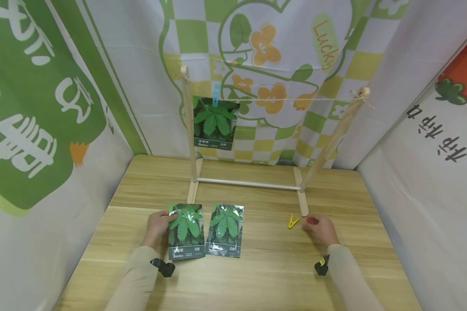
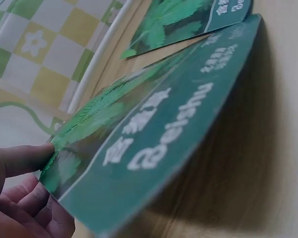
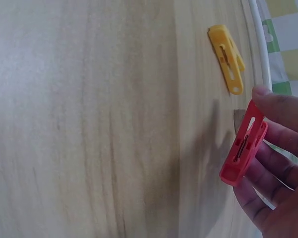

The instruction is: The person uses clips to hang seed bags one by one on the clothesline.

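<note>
Head view looks down over the light wooden table point(image 1: 257, 276); 2 wrist views sit close above it.

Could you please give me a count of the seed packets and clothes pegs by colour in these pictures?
Green seed packets: 3 (left hand holds one, one on the table, one hanging)
Blue peg: 1
Yellow peg: 1
Red peg: 1, in right hand
Total: 6
</note>
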### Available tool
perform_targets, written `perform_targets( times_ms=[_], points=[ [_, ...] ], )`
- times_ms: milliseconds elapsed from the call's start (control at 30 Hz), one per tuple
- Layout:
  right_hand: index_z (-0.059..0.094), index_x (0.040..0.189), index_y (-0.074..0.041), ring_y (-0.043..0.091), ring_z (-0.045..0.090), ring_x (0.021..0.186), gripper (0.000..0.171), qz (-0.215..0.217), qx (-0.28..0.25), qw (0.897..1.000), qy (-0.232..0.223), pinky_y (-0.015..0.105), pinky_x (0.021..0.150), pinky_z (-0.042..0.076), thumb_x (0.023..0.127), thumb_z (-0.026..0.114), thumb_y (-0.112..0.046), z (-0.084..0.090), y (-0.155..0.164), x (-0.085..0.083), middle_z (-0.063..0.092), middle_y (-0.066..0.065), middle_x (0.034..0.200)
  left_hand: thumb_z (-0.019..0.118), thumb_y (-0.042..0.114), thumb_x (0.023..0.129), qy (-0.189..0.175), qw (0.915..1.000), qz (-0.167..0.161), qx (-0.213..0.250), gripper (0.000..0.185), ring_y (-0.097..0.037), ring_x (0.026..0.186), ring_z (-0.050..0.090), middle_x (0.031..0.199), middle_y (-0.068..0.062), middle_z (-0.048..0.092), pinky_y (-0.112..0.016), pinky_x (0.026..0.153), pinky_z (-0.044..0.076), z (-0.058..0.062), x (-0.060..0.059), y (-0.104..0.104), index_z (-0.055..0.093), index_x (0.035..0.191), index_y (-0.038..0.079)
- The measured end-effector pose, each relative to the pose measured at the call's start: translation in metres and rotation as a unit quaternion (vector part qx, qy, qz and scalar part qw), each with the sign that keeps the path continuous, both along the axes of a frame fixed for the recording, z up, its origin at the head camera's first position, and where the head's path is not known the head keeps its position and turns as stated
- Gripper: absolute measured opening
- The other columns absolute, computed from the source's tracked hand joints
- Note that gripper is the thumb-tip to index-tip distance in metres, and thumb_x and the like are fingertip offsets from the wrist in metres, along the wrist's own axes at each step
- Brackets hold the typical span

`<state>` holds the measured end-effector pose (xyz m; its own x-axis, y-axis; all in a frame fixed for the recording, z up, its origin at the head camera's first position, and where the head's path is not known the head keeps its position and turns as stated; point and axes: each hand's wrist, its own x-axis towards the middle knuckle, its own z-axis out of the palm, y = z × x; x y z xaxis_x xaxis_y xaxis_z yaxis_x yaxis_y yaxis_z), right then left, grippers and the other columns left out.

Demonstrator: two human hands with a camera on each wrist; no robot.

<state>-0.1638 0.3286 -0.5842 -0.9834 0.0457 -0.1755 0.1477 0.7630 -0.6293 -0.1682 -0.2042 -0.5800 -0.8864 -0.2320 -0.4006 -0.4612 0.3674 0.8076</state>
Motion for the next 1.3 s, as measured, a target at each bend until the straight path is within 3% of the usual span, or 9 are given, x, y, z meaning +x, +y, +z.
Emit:
perform_targets(
  times_ms=[167,467,867,1167,1300],
  points=[
    [0.065,0.118,0.004,0.029,0.065,0.097,0.038,-0.002,0.004,1.0,0.011,0.045,0.084,0.054,0.088,0.072,-0.018,0.004,-0.001,-0.001,0.069,0.019,0.106,0.062,0.021,0.094,-0.003,0.9999,0.008,0.005,0.036,-0.014,0.079,0.056,0.097,-0.012,0.066,-0.023,0.065,0.045,0.007,0.001,-0.003,0.061,0.115,-0.008],
    [0.064,0.12,0.005,0.031,0.066,0.099,0.039,-0.015,-0.017,1.0,0.005,0.042,0.081,0.056,0.09,0.069,-0.021,0.011,0.0,-0.004,0.069,0.02,0.109,0.062,0.019,0.093,0.007,0.9987,0.036,0.034,0.034,-0.008,0.074,0.056,0.09,-0.003,0.066,-0.023,0.067,0.047,0.015,-0.001,-0.008,0.061,0.116,-0.007],
    [0.063,0.117,0.009,0.031,0.067,0.096,0.038,-0.013,-0.053,0.998,0.021,0.031,0.074,0.057,0.09,0.07,-0.017,0.02,0.0,-0.008,0.068,0.024,0.109,0.062,0.023,0.094,0.011,0.9954,0.057,0.077,0.036,-0.006,0.075,0.058,0.089,0.002,0.063,-0.02,0.068,0.051,0.022,-0.006,-0.01,0.059,0.117,-0.006],
    [0.062,0.122,0.005,0.031,0.066,0.101,0.039,-0.009,-0.043,0.998,0.037,0.036,0.079,0.057,0.091,0.068,-0.017,0.029,-0.002,-0.013,0.068,0.022,0.112,0.06,0.024,0.096,0.015,0.9882,0.073,0.134,0.042,-0.011,0.093,0.059,0.111,-0.005,0.059,-0.022,0.081,0.054,0.034,-0.009,-0.004,0.054,0.126,-0.004],
    [0.063,0.121,0.006,0.033,0.065,0.103,0.038,-0.009,-0.047,0.998,0.047,0.036,0.082,0.056,0.091,0.069,-0.016,0.036,-0.005,-0.014,0.068,0.023,0.113,0.06,0.023,0.096,0.021,0.9861,0.075,0.147,0.042,-0.012,0.095,0.06,0.109,-0.004,0.059,-0.021,0.081,0.054,0.039,-0.01,-0.001,0.054,0.126,-0.004]
  ],
)
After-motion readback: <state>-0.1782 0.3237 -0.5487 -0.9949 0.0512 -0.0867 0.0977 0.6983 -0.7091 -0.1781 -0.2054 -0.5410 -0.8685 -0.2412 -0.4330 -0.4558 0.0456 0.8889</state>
